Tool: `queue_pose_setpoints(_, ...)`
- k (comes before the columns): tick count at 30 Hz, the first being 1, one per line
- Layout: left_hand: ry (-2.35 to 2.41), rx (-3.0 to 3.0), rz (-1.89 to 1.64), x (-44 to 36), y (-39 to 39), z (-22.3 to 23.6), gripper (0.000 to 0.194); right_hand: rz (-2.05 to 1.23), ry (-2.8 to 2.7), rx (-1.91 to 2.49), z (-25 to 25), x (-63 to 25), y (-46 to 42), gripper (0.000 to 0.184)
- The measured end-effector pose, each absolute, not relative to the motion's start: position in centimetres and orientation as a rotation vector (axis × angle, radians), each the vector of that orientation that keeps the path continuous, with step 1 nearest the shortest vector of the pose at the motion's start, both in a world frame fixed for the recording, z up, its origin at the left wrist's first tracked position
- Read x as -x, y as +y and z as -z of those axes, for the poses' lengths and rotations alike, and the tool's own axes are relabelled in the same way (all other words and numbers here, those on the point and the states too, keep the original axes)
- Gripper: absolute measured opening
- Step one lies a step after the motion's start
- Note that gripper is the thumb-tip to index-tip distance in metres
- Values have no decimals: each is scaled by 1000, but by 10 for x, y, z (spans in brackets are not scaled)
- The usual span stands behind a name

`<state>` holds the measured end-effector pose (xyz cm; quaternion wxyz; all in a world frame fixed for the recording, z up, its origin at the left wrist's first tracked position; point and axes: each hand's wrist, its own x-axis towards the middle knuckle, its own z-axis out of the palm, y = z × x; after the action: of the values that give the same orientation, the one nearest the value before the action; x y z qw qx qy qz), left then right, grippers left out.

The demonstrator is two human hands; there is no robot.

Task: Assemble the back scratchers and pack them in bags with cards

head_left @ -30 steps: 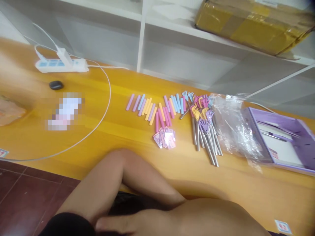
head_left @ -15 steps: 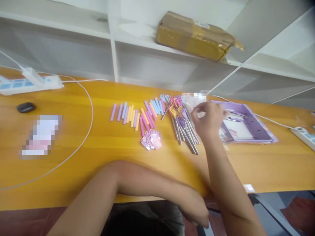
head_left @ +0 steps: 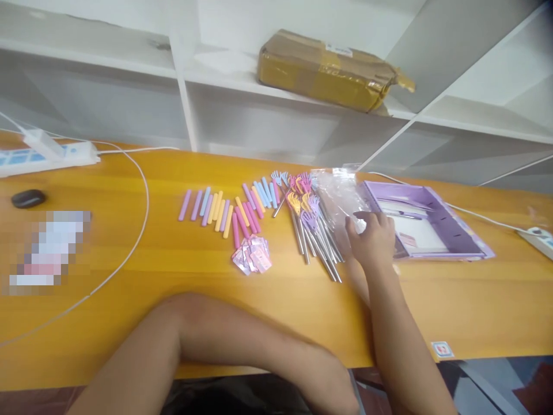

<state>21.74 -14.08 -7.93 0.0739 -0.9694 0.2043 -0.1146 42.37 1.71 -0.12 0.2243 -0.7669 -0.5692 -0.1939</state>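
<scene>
My right hand (head_left: 372,237) is closed, with a bunched whitish bit of clear plastic bag (head_left: 341,193) between thumb and fingers. The bag spreads over the table just left of the purple box (head_left: 464,253). Left of the hand lies a pile of back scratchers (head_left: 317,236) with silver rods and small hand-shaped heads in pink, yellow, purple and blue. My left hand (head_left: 339,392) hangs low at the table's front edge, partly cut off by the frame; its fingers are not clear.
Coloured tubes (head_left: 216,210) lie in rows beside a heap of small printed cards (head_left: 253,255). A cable (head_left: 144,202), a black mouse (head_left: 28,199) and a power strip (head_left: 78,154) are at left. A taped parcel (head_left: 324,72) rests on the shelf above.
My right hand has moved lower in the view and now shows a whitish bunch of plastic in its grip. The table objects have shifted slightly left and down with the camera.
</scene>
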Motion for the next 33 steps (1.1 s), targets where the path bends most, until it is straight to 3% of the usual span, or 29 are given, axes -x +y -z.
queue_pose_setpoints(3,1541,3113,390,-209,-132,67,25,409,-1725,2076,-3,-399,19,37)
queue_pose_setpoints(5,1533,3430,340,-204,-124,48,27,268,-1804,2096,-6,-381,18,40)
queue_pose_setpoints(8,1208,3941,303,-188,-109,11,23,111,-1796,2180,-8,-364,15,41)
queue_pose_setpoints(11,514,4135,716,-160,-81,-25,19,29,-1756,2243,-7,-361,15,33)
queue_pose_setpoints(16,-733,3534,1087,-74,13,-44,15,-39,-1755,2193,-3,-371,17,30)
queue_pose_setpoints(21,-1643,2659,835,29,106,-26,18,-93,-1762,2157,2,-376,17,29)
queue_pose_setpoints(26,-1878,2332,782,84,149,-11,33,-125,-1740,2106,5,-379,18,29)
queue_pose_setpoints(33,-2008,2380,724,98,173,15,39,-226,-1606,2025,-1,-378,17,30)
